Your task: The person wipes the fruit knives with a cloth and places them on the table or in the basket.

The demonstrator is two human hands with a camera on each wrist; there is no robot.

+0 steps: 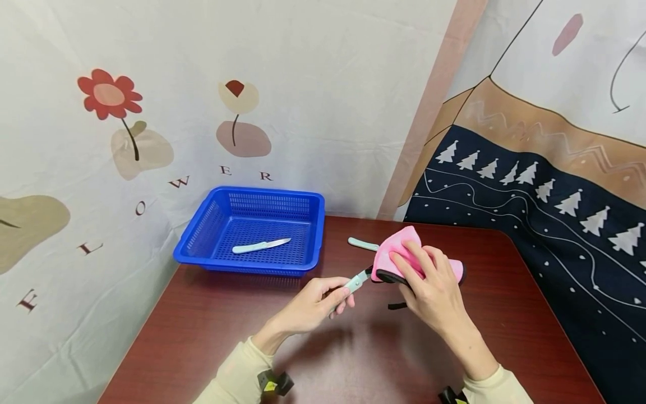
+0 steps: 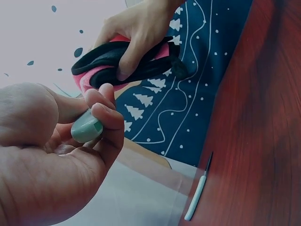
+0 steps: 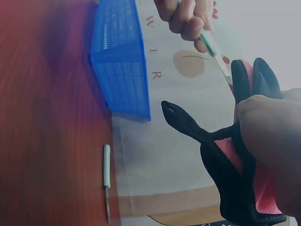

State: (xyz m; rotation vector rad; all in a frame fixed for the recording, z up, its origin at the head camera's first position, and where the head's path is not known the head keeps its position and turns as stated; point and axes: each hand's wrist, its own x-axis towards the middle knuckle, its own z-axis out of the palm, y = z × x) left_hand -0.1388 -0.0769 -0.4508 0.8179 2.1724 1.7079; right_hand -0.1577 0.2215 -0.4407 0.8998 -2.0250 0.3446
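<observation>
My left hand (image 1: 308, 307) grips a small knife by its pale green handle (image 1: 357, 281), blade pointing away to the right. In the right wrist view the knife's blade (image 3: 224, 67) reaches the pink cloth's black edge; whether the tip touches it I cannot tell. My right hand (image 1: 435, 287) holds the folded pink cloth (image 1: 401, 247) with black trim above the table, thumb on the near side. A black loop (image 3: 181, 120) hangs from the cloth. Behind it, a second pale-handled knife (image 1: 361, 243) lies on the table, its blade hidden in the head view.
A blue perforated basket (image 1: 198, 259) stands at the back left of the brown table (image 1: 222, 342). One more pale green-handled knife (image 1: 249, 247) lies inside it. Printed fabric (image 1: 323, 84) hangs behind and to the right of the table.
</observation>
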